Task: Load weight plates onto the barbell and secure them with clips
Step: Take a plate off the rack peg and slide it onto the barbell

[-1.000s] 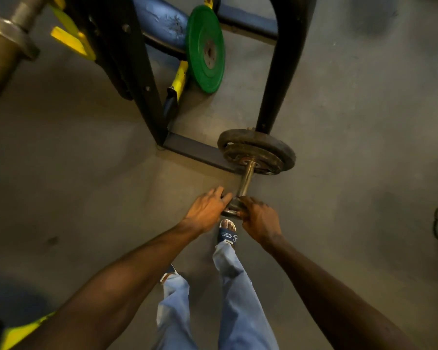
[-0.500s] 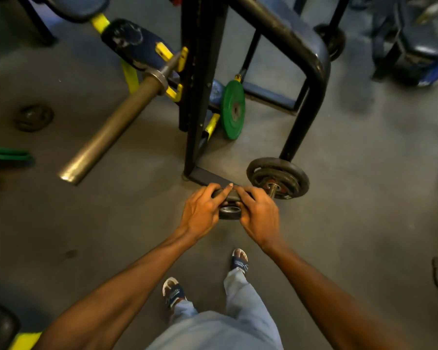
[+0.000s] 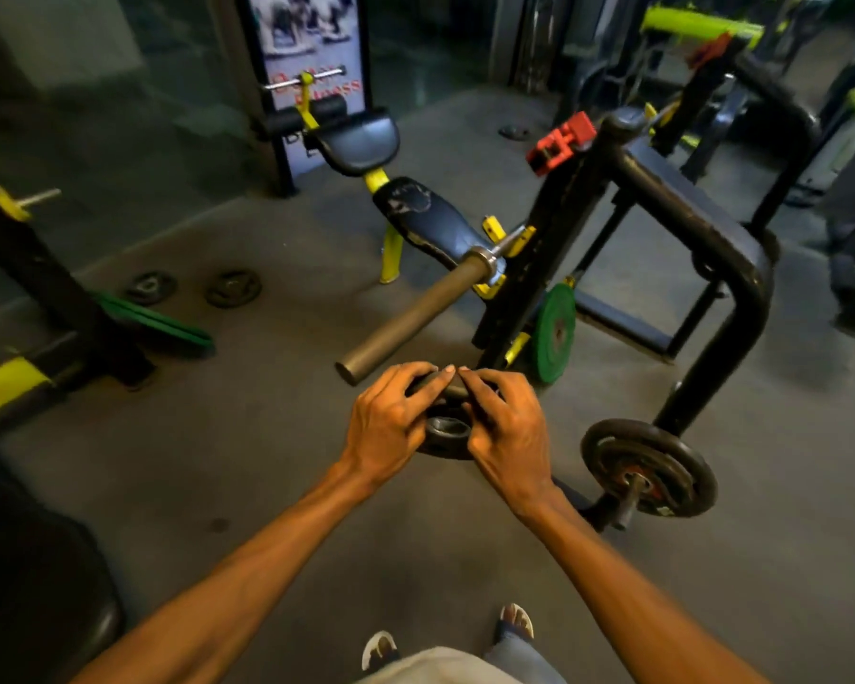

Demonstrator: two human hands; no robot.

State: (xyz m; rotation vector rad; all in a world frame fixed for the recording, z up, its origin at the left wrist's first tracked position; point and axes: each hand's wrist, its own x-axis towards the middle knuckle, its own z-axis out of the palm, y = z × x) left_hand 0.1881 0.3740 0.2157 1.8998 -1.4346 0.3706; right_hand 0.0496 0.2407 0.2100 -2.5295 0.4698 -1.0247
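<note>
A small dark iron weight plate (image 3: 446, 431) is held in the air between both hands, its centre hole facing me. My left hand (image 3: 391, 417) grips its left rim and my right hand (image 3: 507, 419) grips its right rim, fingertips nearly meeting on top. The bare barbell sleeve (image 3: 415, 315) points toward me just above and left of the plate, resting on a black rack (image 3: 539, 269). A red clip (image 3: 561, 143) sits on top of the rack upright.
Two dark plates on a low storage peg (image 3: 650, 469) stand at the right. A green plate (image 3: 556, 333) leans against the rack base. Two small plates (image 3: 233, 287) lie on the floor at left, beside a green band (image 3: 154, 320). A padded bench (image 3: 425, 219) stands behind the bar.
Both hands lifted the small plate off the low peg and raised it toward the barbell sleeve. My head came up, so the bench and room came into view.
</note>
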